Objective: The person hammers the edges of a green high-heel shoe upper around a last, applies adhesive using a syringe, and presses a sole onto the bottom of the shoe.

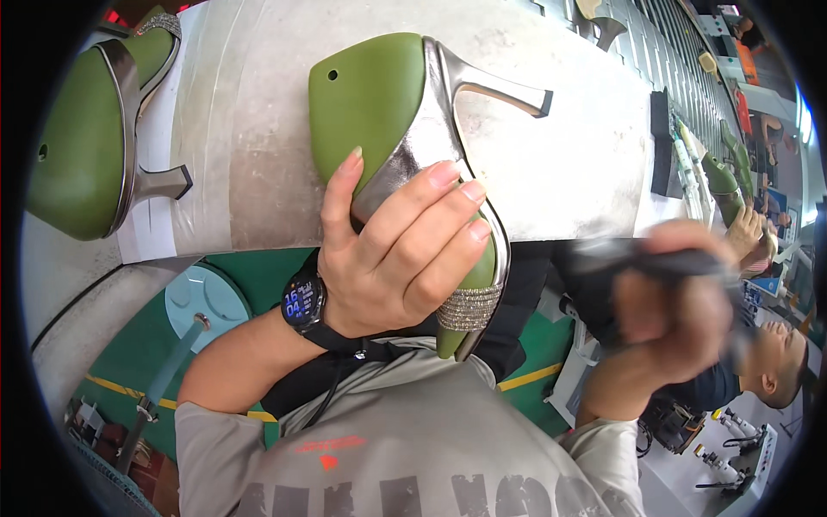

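My left hand point(401, 250) is closed on a metallic pewter high-heeled shoe point(439, 108) that lies on its side at the table's front edge. A green plastic shoe last point(366, 90), with a small round hole, fills the shoe. The slim heel points right, and the glittery band point(470, 308) hangs past the table edge toward my body. Off to the right, clear of the shoe, my right hand point(689, 319) is smeared by motion. It seems wrapped around a dark object point(680, 261) whose kind is too blurred to tell.
A similar shoe point(127, 112) on a green last lies at the far left of the pale worktable point(568, 172). A slatted conveyor point(663, 52) runs at upper right. Beyond it sit more green lasts point(722, 179) and a co-worker's hand point(746, 231). A blue round stool point(194, 293) stands below left.
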